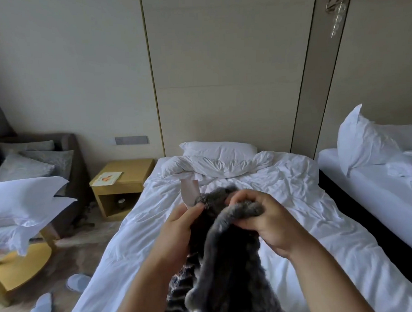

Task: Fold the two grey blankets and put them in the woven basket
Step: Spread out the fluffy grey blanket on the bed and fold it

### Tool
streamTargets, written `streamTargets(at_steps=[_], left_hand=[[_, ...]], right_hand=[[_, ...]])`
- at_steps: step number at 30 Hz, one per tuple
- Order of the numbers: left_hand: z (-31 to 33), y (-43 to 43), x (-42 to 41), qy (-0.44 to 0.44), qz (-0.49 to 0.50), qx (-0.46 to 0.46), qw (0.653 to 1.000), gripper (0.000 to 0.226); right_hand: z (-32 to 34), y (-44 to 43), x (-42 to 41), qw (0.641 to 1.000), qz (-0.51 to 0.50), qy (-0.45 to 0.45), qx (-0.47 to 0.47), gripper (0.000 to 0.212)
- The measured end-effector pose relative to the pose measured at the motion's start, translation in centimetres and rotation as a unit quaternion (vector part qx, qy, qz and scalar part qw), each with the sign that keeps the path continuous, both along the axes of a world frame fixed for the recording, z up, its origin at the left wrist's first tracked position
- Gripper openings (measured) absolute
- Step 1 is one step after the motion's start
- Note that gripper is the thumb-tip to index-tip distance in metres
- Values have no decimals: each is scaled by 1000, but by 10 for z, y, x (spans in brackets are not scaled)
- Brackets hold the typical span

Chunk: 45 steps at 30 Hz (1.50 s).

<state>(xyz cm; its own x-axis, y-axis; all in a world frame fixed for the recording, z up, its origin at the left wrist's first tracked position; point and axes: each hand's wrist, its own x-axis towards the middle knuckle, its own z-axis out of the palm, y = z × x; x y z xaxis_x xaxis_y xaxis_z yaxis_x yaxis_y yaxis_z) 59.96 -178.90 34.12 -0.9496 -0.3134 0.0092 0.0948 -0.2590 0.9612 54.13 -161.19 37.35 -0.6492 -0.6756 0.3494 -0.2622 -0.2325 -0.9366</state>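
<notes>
In the head view one grey blanket [226, 261] is held up over the bed [296, 199] by two hands set close together. Its top edge is pinched by the left hand [179, 225] beside one white label [190, 192], and a bunched fold is gripped by the right hand [264, 214]. Its long axis hangs from the hands toward the bed's foot. Left of the bed, one nightstand [123, 183] bears one paper [108, 178]. A small object in its open shelf cannot be identified.
</notes>
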Motion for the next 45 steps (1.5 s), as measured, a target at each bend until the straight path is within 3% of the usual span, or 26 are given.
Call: streamTargets(at_steps=[2,5,8,11,15,21,25,27,29,31,33,35,38,40,42,45], left_hand=[[-2,1,2,18,-39,-3,999,36],[5,2,3,43,-89,-53,994,18],[22,-3,2,73,-157,-131,976,28],[53,-7,1,19,-181,-205,962,41],[90,3,-6,-2,-134,-446,885,35],[137,5,-16,57,-50,-574,815,31],[164,6,-24,59,-33,-633,771,24],[170,9,-27,65,-11,-624,779,33],[176,13,-27,62,11,-573,817,39],[183,15,-28,65,21,-486,872,37],[187,17,-27,78,0,-365,928,32],[192,18,-24,85,-46,-268,959,31],[199,20,-19,62,-98,-174,978,30],[202,20,-16,60,-107,-174,977,28],[204,22,-13,74,-112,-194,972,27],[205,28,-9,100,-105,-213,966,27]], right_hand=[[-10,-6,-5,991,-127,-43,25,35],[-17,-3,-5,987,-108,-117,33,38],[-11,2,-1,986,-142,-35,85,39],[4,1,2,975,-181,57,114,36],[31,-3,3,961,-214,144,100,49],[63,-9,-6,926,-289,230,75,37],[81,-11,-13,881,-343,291,147,31],[92,-7,-17,876,-364,266,173,35],[101,-4,-18,884,-362,251,160,37],[111,-2,-16,921,-321,195,103,25],[120,-1,-13,972,-222,78,28,9],[130,0,-8,989,-150,5,-10,11],[142,3,-2,990,-132,48,-3,27],[148,3,3,992,-107,59,-15,31],[152,1,5,991,-110,68,-31,25],[158,-7,6,972,-195,114,-57,4]])
